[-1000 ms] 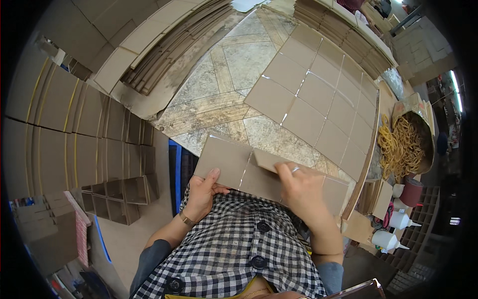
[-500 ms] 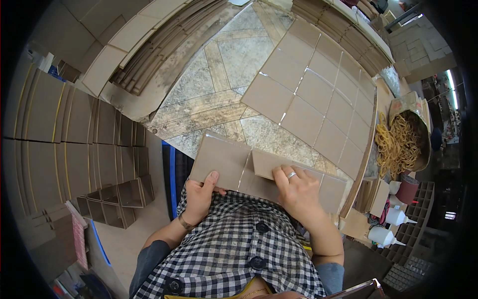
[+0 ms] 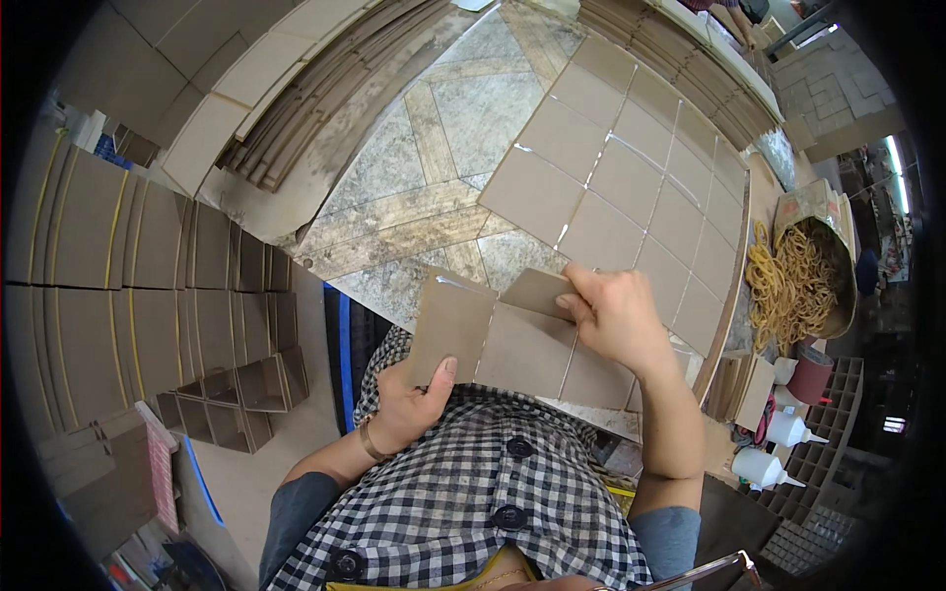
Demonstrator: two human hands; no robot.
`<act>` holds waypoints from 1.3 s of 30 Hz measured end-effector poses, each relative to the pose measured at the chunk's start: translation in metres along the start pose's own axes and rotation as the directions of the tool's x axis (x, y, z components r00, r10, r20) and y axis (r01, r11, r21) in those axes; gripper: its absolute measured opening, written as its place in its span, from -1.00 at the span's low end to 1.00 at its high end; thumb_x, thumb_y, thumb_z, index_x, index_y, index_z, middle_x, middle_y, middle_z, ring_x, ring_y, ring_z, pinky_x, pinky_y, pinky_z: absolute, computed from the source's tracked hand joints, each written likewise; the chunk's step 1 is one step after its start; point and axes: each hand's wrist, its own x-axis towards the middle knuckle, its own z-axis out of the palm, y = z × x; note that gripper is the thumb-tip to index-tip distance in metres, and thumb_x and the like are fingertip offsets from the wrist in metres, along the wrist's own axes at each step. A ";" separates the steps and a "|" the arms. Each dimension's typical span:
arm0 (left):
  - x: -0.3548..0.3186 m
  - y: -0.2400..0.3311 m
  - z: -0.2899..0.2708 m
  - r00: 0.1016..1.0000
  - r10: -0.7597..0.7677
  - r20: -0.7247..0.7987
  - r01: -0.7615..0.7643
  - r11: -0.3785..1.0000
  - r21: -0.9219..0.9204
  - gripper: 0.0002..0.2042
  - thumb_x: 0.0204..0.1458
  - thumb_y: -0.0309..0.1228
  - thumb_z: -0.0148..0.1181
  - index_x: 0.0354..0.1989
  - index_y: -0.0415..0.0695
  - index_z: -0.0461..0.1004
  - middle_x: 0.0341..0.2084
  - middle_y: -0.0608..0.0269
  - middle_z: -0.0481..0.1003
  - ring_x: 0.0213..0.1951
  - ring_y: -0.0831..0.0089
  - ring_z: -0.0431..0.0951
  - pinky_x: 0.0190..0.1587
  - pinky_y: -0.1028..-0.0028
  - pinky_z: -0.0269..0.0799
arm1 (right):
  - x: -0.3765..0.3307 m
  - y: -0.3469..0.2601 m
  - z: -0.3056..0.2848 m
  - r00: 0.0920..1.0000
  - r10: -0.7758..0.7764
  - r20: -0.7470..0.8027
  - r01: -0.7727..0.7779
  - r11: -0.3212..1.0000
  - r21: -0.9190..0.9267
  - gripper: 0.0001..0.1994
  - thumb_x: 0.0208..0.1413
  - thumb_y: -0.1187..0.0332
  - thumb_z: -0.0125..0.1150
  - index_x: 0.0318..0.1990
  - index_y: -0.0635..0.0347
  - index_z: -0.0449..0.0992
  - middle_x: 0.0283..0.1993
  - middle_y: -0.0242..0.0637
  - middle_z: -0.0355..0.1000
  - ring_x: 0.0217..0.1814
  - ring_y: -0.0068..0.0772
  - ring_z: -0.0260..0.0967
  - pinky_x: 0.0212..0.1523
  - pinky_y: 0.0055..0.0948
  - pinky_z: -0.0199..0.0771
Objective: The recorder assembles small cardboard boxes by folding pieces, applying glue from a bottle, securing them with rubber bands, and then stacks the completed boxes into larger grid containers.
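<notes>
A long brown cardboard strip [image 3: 527, 350] lies at the table's near edge, against my checked apron [image 3: 463, 463]. White lines cross it between its panels. My left hand [image 3: 409, 399] grips the strip's left end, thumb on top and fingers underneath, and that end panel is tilted up. Between the thumb and fingers of my right hand [image 3: 621, 315] is a smaller cardboard piece [image 3: 537, 293], standing up from the strip's far side. Whether that piece is joined to the strip I cannot tell. Beyond lies a large cardboard sheet [image 3: 621, 207] marked with a grid of white lines.
Cardboard stacks [image 3: 296, 128] line the table's far left. Folded cardboard dividers [image 3: 148, 231] stand at left. On the right are a container [image 3: 833, 246] of yellow rubber bands [image 3: 783, 286], white squeeze bottles [image 3: 759, 467] and a dark red roll [image 3: 809, 372]. Another person's arm [image 3: 739, 22] shows top right.
My right hand has moved up and right, drawing the smaller piece more upright. My left hand has shifted slightly right, and the strip's left panel now tilts up.
</notes>
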 end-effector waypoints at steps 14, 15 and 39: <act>0.030 0.026 0.019 0.863 0.408 0.298 -0.472 0.862 0.186 -0.36 -0.10 -0.57 0.07 0.22 -0.47 0.03 0.06 -0.34 0.27 0.07 -0.13 0.37 0.13 0.20 0.30 | -0.012 -0.009 0.007 0.992 -0.078 -0.098 0.072 0.996 -0.057 -0.82 -0.36 0.51 0.10 -0.49 0.14 0.29 -0.71 -0.26 0.30 -0.64 -0.20 0.37 -0.63 -0.26 0.34; 0.029 0.025 0.019 0.861 0.405 0.308 -0.474 0.859 0.193 -0.34 -0.11 -0.57 0.08 0.23 -0.47 0.02 0.05 -0.35 0.28 0.07 -0.13 0.37 0.12 0.20 0.30 | -0.012 -0.010 0.006 0.990 -0.078 -0.114 0.071 0.995 -0.065 -0.82 -0.36 0.51 0.10 -0.49 0.14 0.29 -0.71 -0.26 0.31 -0.64 -0.20 0.37 -0.63 -0.26 0.34; 0.097 0.101 0.023 0.455 0.154 0.877 -0.808 0.484 0.335 -0.14 -0.25 -0.37 0.27 0.29 -0.30 -0.01 0.05 -0.19 0.27 0.14 -0.05 0.24 0.21 -0.02 0.04 | -0.288 -0.057 0.138 0.252 0.945 0.208 0.074 -0.233 0.970 -0.71 0.18 0.21 0.10 -0.29 0.34 0.42 -0.49 -0.24 0.44 -0.44 -0.42 0.45 -0.50 -0.52 0.44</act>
